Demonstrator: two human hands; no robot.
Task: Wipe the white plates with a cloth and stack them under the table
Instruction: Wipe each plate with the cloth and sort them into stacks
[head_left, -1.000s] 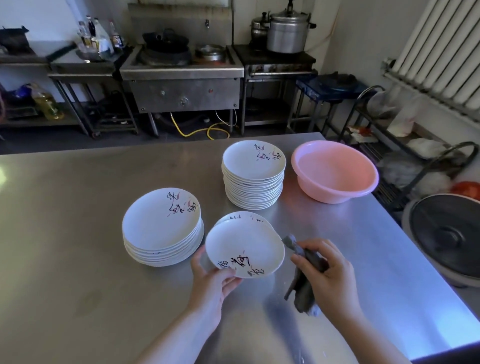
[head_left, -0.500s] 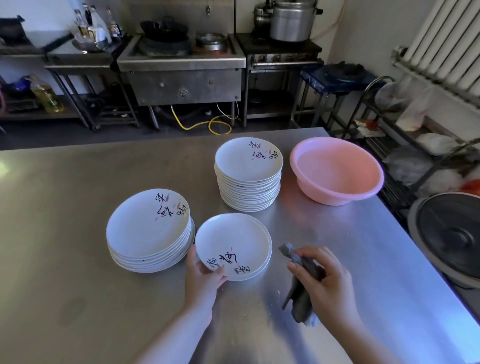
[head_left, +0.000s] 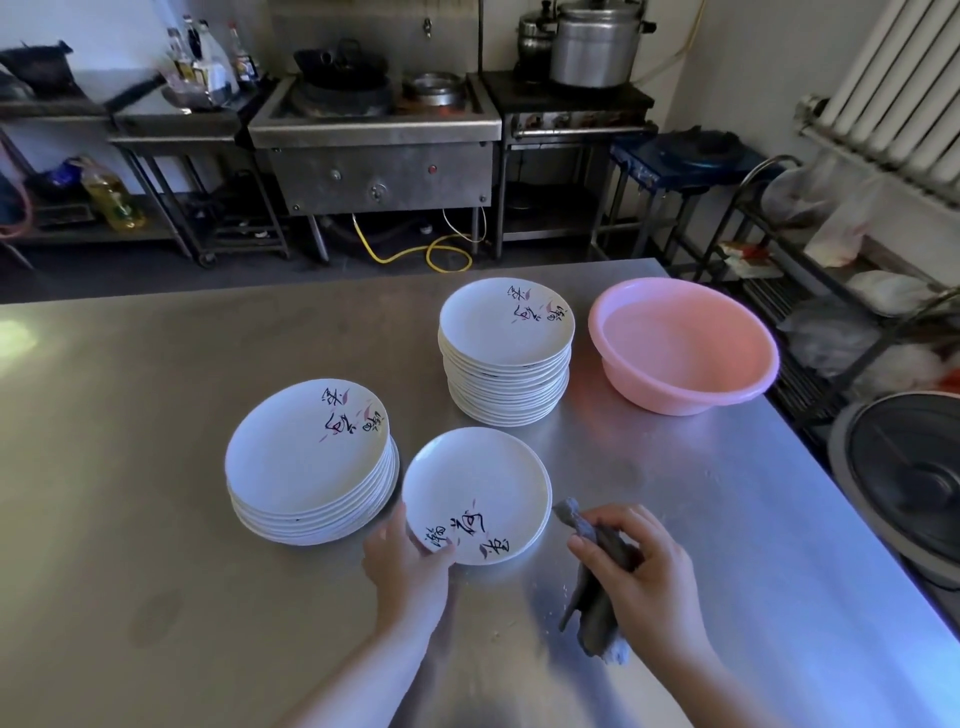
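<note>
We found the left hand (head_left: 408, 564) gripping the near rim of a single white plate (head_left: 475, 493), thumb laid over the painted edge and fingers tucked beneath. The plate lay low at the front of the steel bench (head_left: 130, 519); whether it rested flat or was slightly lifted, we could not tell. The right hand (head_left: 636, 571) was closed round a crumpled grey cloth (head_left: 597, 582), just to the right of the plate and not touching it.

Two stacks stood on the bench: a lower stack (head_left: 311, 462) just left of the single plate, and a taller stack (head_left: 506, 348) behind it, beside a pink basin (head_left: 683, 345). We could not determine which stack was already wiped. No plates were visible under the bench, so in our judgement the stacking had not begun and much of the task remained.

In our assessment, the step in hand was wiping this plate. We would advise that the left hand keep a firm pinch on the rim, as glazed ware may slip if damp. The cloth should sweep the whole face in one circular pass, then the rim and underside. The plate should then be set down squarely, to avoid chipping edges.
</note>
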